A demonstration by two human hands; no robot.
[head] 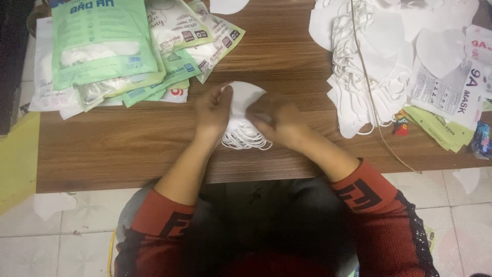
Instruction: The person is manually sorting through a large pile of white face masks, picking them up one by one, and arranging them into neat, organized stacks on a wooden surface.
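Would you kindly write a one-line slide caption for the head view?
Both hands, left hand and right hand, grip a small stack of white fabric face masks on a brown wooden table.

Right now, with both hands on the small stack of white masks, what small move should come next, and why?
Probably squaring the mask stack: the left hand and right hand grip its two sides, but its ear loops spill loose toward the table edge.

White masks (243, 115), brown wood-grain table (128, 149), green-and-white packets (102, 46), red-and-black sleeves (366, 192)
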